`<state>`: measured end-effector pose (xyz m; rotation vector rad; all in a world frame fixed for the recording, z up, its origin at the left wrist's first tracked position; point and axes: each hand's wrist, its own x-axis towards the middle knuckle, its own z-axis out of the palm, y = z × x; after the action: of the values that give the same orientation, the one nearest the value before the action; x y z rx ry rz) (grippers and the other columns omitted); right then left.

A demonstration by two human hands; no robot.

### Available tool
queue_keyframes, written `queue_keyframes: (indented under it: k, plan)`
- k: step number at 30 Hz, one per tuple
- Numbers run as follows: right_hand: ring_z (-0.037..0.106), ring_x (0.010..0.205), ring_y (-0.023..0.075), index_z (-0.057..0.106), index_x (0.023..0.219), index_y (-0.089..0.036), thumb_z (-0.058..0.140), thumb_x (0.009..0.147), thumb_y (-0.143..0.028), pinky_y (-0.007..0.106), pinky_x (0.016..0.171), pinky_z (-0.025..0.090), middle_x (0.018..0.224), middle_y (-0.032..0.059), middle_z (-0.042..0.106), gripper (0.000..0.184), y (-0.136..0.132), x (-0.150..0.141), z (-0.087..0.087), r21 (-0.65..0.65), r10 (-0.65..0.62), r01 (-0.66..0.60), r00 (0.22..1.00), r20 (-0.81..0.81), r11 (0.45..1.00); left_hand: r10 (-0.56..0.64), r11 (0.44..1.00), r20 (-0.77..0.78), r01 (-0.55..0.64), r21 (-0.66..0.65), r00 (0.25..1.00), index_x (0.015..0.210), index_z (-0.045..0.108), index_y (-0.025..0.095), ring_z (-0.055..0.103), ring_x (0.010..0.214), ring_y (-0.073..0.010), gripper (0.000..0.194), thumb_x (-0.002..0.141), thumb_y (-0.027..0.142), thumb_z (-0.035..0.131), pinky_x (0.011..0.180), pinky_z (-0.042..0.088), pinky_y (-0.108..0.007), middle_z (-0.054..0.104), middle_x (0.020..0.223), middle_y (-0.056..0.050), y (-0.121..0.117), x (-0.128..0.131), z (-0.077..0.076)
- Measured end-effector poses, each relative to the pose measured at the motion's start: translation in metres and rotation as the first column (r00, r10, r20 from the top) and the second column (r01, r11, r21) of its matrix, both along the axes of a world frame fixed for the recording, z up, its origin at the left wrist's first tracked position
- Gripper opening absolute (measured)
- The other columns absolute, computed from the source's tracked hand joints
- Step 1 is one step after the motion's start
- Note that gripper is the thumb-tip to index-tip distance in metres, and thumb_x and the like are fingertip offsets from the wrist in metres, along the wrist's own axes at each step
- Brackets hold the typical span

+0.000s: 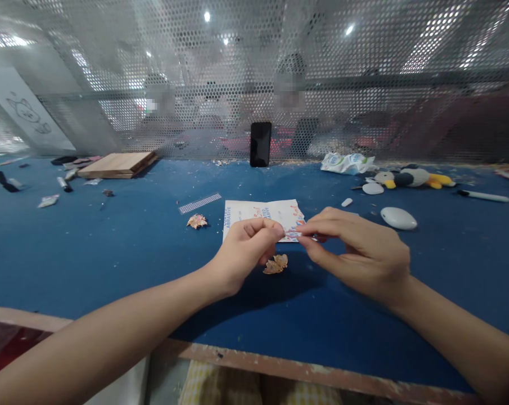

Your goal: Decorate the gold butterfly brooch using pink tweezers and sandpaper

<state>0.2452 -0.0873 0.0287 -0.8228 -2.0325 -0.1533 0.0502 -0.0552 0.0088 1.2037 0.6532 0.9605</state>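
Observation:
My left hand (250, 247) is closed in a pinch over the front part of a sheet of abrasive paper (246, 211), its printed back facing up. Close by on the right, my right hand (355, 247) pinches with thumb and forefinger. Between the two sets of fingertips is something small and thin, too small to name. Just below my left fingers lies a gold-edged, pinkish leaf-shaped piece (276, 264). A similar ornate piece (197, 221) rests left of the paper, beside a strip dotted with tiny rhinestones (199, 203).
A black phone (260, 144) leans upright against the perforated metal screen (220, 84). Wooden boards (117, 165) lie at the back left. To the right are a white packet (347, 163), a plush duck (414, 177), a white oval object (399, 218) and a marker (484, 196).

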Motion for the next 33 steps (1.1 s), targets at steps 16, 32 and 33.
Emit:
queue_keyframes:
  k: [16, 32, 33]
  plan:
    - [0.067, 0.067, 0.0136, 0.071, 0.1, -0.026, 0.068, 0.091, -0.013, 0.028, 0.06, 0.054, 0.083, 0.0001, 0.074, 0.016, 0.0014, -0.0007, -0.0001, 0.017, 0.007, -0.007, 1.0, -0.003, 1.0, 0.006, 1.0, -0.029, -0.005, 0.021, 1.0, 0.068, 0.057, 0.018, 0.029, 0.043, -0.0045, 0.03, 0.082, 0.041, 0.07, 0.047, 0.022, -0.021, 0.038, 0.044, 0.011, 0.0, -0.0005, -0.0009]
    - [0.068, 0.07, 0.0143, 0.072, 0.1, -0.025, 0.069, 0.089, -0.012, 0.028, 0.062, 0.054, 0.085, 0.0006, 0.075, 0.017, 0.002, 0.0008, -0.0013, 0.013, 0.006, -0.006, 1.0, 0.007, 1.0, 0.013, 1.0, -0.051, -0.012, 0.018, 0.999, 0.068, 0.058, 0.018, 0.028, 0.043, -0.0048, 0.027, 0.082, 0.039, 0.067, 0.047, 0.022, -0.023, 0.039, 0.044, 0.01, 0.0008, -0.0006, -0.0011]
    - [0.068, 0.07, 0.0142, 0.072, 0.1, -0.025, 0.069, 0.089, -0.012, 0.028, 0.062, 0.054, 0.085, 0.0006, 0.075, 0.017, 0.002, 0.0008, -0.0013, 0.015, 0.007, -0.007, 1.0, 0.008, 1.0, 0.01, 1.0, -0.05, -0.009, 0.02, 0.999, 0.068, 0.058, 0.018, 0.028, 0.044, -0.0049, 0.026, 0.083, 0.038, 0.067, 0.047, 0.022, -0.023, 0.039, 0.044, 0.01, 0.0009, -0.0004, -0.0014]
